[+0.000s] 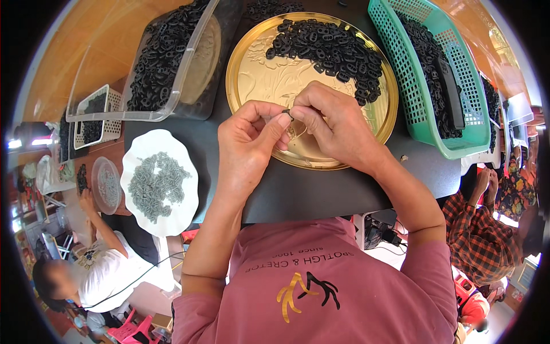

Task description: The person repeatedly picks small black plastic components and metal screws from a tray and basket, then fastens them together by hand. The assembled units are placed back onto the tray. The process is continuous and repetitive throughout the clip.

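Note:
My left hand (249, 135) and my right hand (338, 123) meet over the near part of a round gold tray (260, 63). Thumbs and fingertips of both are closed on a small black plastic piece (289, 114), mostly covered by the fingers. Behind my hands, on the far and right side of the tray, lies a heap of flat black plastic pieces (326, 49) with holes in them. To the left, a white wavy-edged plate (189, 198) holds many small grey parts (157, 186), too small to name exactly.
A clear plastic bin (143, 114) full of black pieces stands at the far left. On the right is a mint-green basket (412, 109) with more pieces and a black block (451, 94). The dark table's edge (309, 213) is close to me. Other people sit at both sides.

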Demonstrator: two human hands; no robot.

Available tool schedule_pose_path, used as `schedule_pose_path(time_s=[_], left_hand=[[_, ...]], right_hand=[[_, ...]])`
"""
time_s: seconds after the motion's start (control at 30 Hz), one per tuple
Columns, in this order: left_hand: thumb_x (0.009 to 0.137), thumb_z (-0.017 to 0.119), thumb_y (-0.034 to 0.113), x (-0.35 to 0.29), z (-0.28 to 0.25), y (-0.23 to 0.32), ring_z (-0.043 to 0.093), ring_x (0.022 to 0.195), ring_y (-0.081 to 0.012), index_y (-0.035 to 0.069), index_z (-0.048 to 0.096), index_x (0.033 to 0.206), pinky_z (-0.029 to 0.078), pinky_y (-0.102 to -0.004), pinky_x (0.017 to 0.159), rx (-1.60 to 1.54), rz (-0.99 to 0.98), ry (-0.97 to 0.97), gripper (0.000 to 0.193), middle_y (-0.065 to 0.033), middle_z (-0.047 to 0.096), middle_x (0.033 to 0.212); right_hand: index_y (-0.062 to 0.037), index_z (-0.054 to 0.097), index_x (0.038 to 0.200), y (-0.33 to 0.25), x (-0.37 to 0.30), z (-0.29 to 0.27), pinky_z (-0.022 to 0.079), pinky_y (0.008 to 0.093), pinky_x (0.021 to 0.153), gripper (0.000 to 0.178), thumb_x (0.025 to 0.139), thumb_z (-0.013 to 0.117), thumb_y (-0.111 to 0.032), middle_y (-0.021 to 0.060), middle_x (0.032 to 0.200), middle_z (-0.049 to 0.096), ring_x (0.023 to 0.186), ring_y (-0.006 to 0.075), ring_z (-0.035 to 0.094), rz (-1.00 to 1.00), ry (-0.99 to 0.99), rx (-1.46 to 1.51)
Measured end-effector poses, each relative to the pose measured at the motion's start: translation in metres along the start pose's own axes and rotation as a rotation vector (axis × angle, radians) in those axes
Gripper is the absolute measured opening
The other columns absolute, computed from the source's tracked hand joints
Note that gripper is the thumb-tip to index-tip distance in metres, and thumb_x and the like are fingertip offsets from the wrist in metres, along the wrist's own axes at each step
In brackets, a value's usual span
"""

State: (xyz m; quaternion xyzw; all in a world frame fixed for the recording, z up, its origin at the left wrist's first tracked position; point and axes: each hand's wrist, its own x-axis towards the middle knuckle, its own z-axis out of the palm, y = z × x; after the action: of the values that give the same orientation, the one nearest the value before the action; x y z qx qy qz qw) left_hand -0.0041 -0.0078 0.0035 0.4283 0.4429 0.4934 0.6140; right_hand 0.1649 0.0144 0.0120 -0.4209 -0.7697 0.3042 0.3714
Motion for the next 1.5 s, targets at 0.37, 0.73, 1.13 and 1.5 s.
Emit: schedule_pose_path(time_s=[0.37,0.73,1.13,1.5], left_hand=[[0.088,0.064,0.006,0.002,-0.001,-0.002,0.058,0.061,-0.0097,-0.003,0.06,0.095,0.048,-0.0214,0.057,-0.049,0.002,-0.003,0.011,-0.0066,0.063,0.074],[0.09,0.062,0.007,0.005,-0.007,-0.002,0.057,0.063,-0.0115,-0.001,0.058,0.098,0.047,-0.0231,0.06,-0.193,0.065,0.076,0.012,-0.0085,0.063,0.078],[0.091,0.061,0.008,0.005,-0.015,-0.004,0.057,0.064,-0.0117,0.0,0.058,0.098,0.047,-0.0235,0.059,-0.237,0.037,0.071,0.011,-0.0077,0.063,0.078],[0.09,0.062,0.008,0.004,-0.014,-0.005,0.059,0.066,-0.0117,0.001,0.059,0.099,0.048,-0.0236,0.06,-0.261,0.024,0.072,0.012,-0.0077,0.063,0.081]], right_hand=[[0.0009,0.059,0.085,-0.003,0.001,0.004,0.047,0.031,0.06,0.009,0.088,0.06,-0.007,0.0096,0.075,0.057,0.065,0.0181,0.058,0.056,0.045,0.052],[-0.0034,0.067,0.09,0.025,0.024,-0.041,0.049,0.0397,0.072,0.014,0.086,0.059,-0.014,0.014,0.089,0.063,0.079,0.0337,0.062,0.013,0.128,-0.443],[-0.0101,0.07,0.099,0.046,0.098,0.0,0.05,0.0393,0.07,0.021,0.08,0.062,-0.013,0.0106,0.092,0.059,0.082,0.0286,0.062,-0.213,-0.154,-0.814],[0.0,0.064,0.092,0.044,0.093,0.0,0.05,0.0375,0.068,0.019,0.08,0.066,-0.014,0.0113,0.08,0.064,0.076,0.0285,0.063,-0.142,-0.164,-0.503]])
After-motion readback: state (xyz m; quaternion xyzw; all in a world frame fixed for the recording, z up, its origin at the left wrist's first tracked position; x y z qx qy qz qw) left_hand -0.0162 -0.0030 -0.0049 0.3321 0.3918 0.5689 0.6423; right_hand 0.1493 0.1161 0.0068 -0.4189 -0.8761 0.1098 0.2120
